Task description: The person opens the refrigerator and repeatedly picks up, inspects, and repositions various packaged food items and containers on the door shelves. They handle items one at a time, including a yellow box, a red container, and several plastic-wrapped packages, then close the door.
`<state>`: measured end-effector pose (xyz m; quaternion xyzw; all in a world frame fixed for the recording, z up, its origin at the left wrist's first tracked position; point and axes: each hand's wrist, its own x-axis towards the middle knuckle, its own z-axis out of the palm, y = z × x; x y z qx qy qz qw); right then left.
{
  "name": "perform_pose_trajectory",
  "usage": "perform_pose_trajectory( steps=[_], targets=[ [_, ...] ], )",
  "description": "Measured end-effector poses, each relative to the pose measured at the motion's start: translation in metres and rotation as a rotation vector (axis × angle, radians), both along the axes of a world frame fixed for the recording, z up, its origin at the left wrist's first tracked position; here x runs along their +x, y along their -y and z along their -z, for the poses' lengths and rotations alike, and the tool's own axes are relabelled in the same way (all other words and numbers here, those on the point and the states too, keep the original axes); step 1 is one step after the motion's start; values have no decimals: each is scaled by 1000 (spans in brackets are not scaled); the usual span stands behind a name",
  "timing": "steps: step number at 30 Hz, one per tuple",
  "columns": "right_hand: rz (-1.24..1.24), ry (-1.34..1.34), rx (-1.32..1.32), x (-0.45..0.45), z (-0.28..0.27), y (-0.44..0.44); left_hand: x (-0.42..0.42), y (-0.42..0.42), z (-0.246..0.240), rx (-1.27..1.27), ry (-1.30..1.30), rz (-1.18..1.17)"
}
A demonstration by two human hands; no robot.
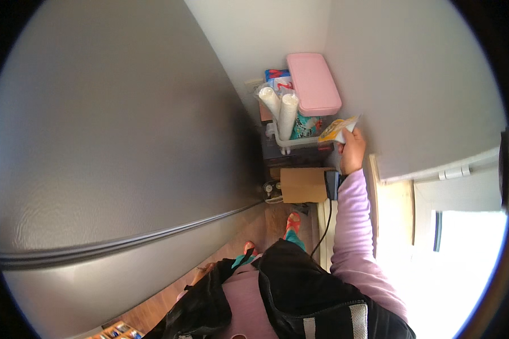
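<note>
My right hand (353,149), at the end of an outstretched arm, grips a yellow and white plastic packet (337,129). The packet is at the right front corner of a clear plastic bin (303,142). In that bin stand two sleeves of stacked white cups (287,116) in clear wrap, beside a teal printed packet (307,126). A pink lidded case (314,82) leans on the wall at the back of the bin. Low at my side, my left hand (205,270) is partly hidden by my black vest, so its fingers are hard to make out.
A large grey refrigerator (131,127) fills the left side. The bin rests on a dark box (275,153), with a brown cardboard box (303,185) nearer me. A black cable (328,224) hangs down on the right, near a bright window (466,254). A wall outlet (253,84) is behind.
</note>
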<state>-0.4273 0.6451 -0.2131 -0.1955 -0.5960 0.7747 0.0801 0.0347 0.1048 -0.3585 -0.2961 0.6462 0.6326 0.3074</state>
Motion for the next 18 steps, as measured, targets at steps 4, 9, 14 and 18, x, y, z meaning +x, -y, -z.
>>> perform_pose_trajectory(
  steps=[4,9,14,18],
  targets=[
    [-164,-234,-217,94,-65,20,-36,35,-5,17,-5,221],
    [-219,-461,-563,215,-116,44,-124,20,-31,264,-67,658],
    [-210,-482,-717,312,-151,94,-156,-46,-152,272,-275,893],
    [-224,-438,-693,382,-169,128,-154,-90,-246,830,-339,790]
  ],
)
